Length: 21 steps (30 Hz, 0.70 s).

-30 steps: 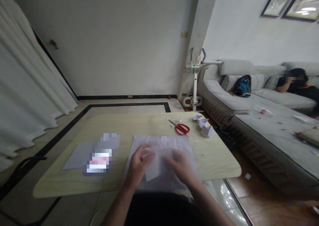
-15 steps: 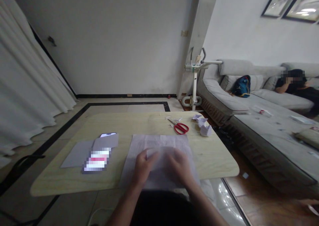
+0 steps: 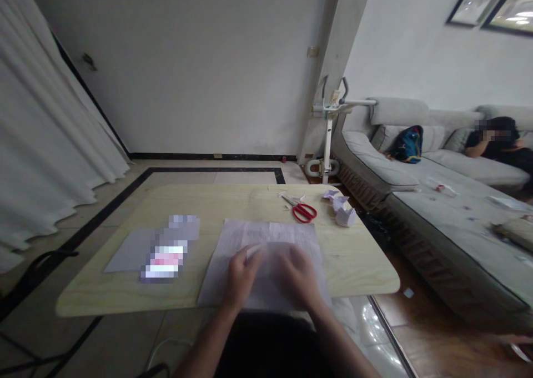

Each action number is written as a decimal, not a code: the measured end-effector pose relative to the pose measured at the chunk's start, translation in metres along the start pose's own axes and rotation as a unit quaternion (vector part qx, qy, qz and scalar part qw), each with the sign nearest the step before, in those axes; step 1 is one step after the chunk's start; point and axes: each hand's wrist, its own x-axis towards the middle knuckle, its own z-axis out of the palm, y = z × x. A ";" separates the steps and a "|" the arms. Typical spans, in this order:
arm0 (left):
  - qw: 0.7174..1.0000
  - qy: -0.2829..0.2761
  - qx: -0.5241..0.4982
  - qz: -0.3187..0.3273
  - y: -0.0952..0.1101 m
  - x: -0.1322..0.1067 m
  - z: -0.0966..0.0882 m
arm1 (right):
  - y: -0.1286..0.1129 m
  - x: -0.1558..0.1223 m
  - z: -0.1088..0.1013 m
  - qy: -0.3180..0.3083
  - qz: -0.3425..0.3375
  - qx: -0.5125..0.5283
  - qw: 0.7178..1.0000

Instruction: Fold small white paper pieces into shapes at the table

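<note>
A small piece of white paper (image 3: 252,251) is between my hands, above a large creased sheet of paper (image 3: 268,228) that lies flat at the front of the table. My left hand (image 3: 241,272) is closed on the left end of the small piece, thumb on top. My right hand (image 3: 300,270) is closed at its right end, with its fingertips smeared by motion. Where the two papers overlap, their edges are hard to make out. Beyond the large sheet lie red-handled scissors (image 3: 305,212), blades pointing away to the left.
Folded paper pieces (image 3: 339,203) sit at the table's (image 3: 362,267) right side, and small scraps lie by the scissors. On the left are flat white papers (image 3: 127,250) and a lit phone (image 3: 164,261). A sofa (image 3: 441,222) with a person on it stands to the right.
The view has shifted slightly. My hands stay in nearly the same place over the large sheet, and the small paper between them now shows mainly beside my left thumb.
</note>
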 end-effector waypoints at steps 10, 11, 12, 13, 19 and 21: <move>1.000 0.000 -0.013 -0.006 -0.002 0.001 -0.001 | -0.006 -0.003 -0.008 -0.110 -0.165 0.033 0.980; 1.000 -0.003 -0.011 -0.006 -0.002 0.000 -0.002 | -0.005 -0.002 -0.008 -0.111 -0.159 0.033 0.980; 1.000 -0.005 -0.009 -0.005 -0.001 0.000 -0.002 | -0.004 -0.001 -0.008 -0.106 -0.151 0.032 0.982; 1.000 -0.006 -0.005 -0.003 -0.001 -0.001 -0.002 | -0.003 0.000 -0.008 -0.099 -0.141 0.031 0.985; 1.000 -0.025 0.006 0.011 0.000 -0.002 0.000 | -0.005 0.001 -0.007 -0.065 -0.062 0.021 0.996; 0.999 -0.026 0.002 0.019 0.001 -0.003 0.001 | -0.007 0.000 -0.007 -0.068 -0.051 0.014 0.996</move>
